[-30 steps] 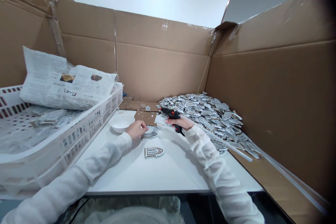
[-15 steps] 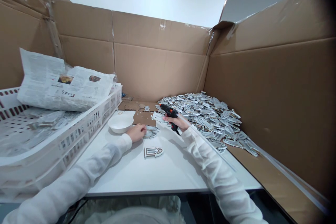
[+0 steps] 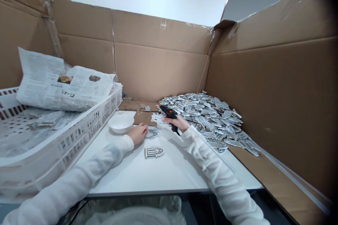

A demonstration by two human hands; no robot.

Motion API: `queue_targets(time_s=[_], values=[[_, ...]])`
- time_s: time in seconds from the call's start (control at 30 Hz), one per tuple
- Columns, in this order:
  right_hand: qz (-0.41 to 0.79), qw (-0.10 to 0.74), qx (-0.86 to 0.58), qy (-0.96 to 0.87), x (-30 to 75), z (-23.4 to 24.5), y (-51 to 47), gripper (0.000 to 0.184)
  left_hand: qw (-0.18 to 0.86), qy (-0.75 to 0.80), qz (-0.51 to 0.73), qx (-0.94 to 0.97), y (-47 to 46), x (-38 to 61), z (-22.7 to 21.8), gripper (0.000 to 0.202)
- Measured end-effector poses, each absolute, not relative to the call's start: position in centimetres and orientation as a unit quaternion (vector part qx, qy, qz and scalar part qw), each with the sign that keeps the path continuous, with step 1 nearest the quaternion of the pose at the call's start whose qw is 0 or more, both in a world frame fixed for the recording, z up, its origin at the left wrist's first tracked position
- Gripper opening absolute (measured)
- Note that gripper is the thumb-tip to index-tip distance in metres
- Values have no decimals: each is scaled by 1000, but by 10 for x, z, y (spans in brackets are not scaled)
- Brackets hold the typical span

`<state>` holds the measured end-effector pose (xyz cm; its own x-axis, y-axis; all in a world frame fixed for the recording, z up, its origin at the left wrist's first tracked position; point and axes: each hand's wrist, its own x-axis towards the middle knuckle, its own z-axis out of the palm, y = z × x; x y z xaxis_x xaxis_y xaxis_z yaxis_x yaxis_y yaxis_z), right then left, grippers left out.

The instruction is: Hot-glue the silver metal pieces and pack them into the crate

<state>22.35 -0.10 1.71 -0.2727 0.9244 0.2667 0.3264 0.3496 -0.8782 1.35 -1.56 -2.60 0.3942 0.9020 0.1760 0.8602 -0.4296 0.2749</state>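
Observation:
My right hand grips a black and orange glue gun, its nozzle pointing left over a flat silver piece. A long clear glue stick trails from the gun's back across my forearm. My left hand rests on the white table, fingers curled on a few silver arch-shaped pieces. One more arch-shaped piece lies alone on the table, nearer to me.
A small white bowl stands left of my left hand. A white slotted crate with newspaper fills the left side. A heap of silver pieces lies at the right. Cardboard walls enclose the table.
The glue gun and my right hand have shifted slightly left and away from me. My left hand has stayed on the small silver pieces.

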Motion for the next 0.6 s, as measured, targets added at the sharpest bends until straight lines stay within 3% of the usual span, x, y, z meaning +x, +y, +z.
queue_targets(time_s=[0.27, 0.6], values=[[359, 414, -446, -707, 221, 19, -6, 29, 64, 523, 167, 833, -19, 14, -27, 14], [358, 412, -458, -701, 218, 20, -8, 28, 13, 493, 172, 853, -27, 16, -24, 37]])
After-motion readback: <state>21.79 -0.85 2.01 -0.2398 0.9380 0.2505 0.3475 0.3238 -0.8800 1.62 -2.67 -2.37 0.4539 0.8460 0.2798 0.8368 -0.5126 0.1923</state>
